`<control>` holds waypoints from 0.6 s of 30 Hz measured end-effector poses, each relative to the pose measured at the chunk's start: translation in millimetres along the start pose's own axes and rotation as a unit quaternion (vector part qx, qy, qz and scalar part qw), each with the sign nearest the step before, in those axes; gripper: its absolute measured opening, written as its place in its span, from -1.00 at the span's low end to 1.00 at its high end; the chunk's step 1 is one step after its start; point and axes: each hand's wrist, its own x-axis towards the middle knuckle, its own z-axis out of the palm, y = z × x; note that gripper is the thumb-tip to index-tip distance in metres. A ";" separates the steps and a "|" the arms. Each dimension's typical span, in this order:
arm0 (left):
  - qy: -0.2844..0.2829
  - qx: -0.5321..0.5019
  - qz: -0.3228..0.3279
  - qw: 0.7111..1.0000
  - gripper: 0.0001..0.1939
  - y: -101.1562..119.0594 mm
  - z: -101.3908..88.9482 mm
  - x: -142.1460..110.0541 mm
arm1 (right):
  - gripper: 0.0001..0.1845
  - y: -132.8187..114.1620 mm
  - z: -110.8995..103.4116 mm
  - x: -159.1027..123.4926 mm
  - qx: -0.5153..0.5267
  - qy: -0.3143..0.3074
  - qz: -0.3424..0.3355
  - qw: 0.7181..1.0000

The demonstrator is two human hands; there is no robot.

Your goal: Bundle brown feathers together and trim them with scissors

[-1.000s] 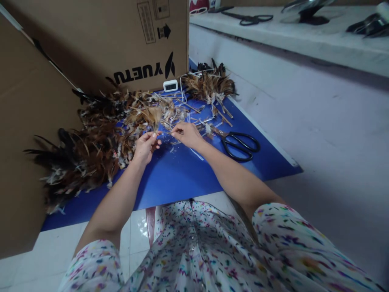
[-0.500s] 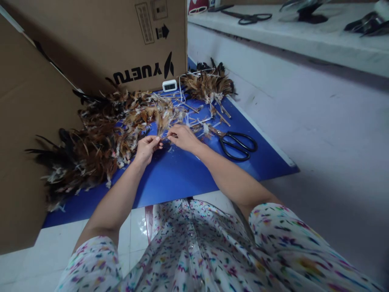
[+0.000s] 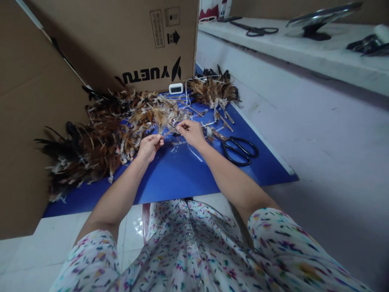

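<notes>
My left hand (image 3: 150,147) pinches a thin brownish stick (image 3: 167,133) between thumb and fingertips, low over the blue tabletop. A tuft of tan feathers (image 3: 160,118) rises just above these fingers, seemingly at the stick's near end. To the right, my right hand (image 3: 193,133) is closed in a pinch by the stick's other end; what its fingertips hold is too small to tell. Below its palm a narrow white strip (image 3: 195,153) slants down across the blue surface. Black-handled scissors (image 3: 240,150) lie right of my right hand, blades toward the scraps.
Heaped brown and black feathers (image 3: 100,150) cover the table's left side. Another feather bundle (image 3: 212,89) with sticks lies at the back, near a small white digital clock (image 3: 176,89). Cardboard boxes (image 3: 100,36) stand behind and left; a ledge (image 3: 291,44) runs along the right wall.
My right hand has drawn away from my left, to the right, exposing the thin stick between them. The white strip now shows below my right hand. The view has shifted slightly.
</notes>
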 end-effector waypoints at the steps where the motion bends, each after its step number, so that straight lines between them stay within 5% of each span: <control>1: 0.001 -0.001 0.000 1.000 -0.81 -0.4 -0.6 0.6 | -0.89 1.8 -0.2 0.9 0.002 0.005 0.005 1.000; 9: 0.008 -0.020 -0.006 1.000 -0.84 0.4 1.3 -1.1 | -0.79 -0.4 3.7 -5.0 -0.092 -0.042 -0.029 0.995; 13: -0.013 -0.016 -0.009 1.000 -0.81 -2.5 6.7 -6.4 | -0.82 -6.3 14.9 -13.7 -0.078 -0.100 -0.037 0.991; 18: -0.030 -0.008 -0.010 0.999 -0.80 -6.9 10.8 -9.4 | -0.86 -6.3 23.7 -17.7 -0.052 -0.096 -0.025 0.994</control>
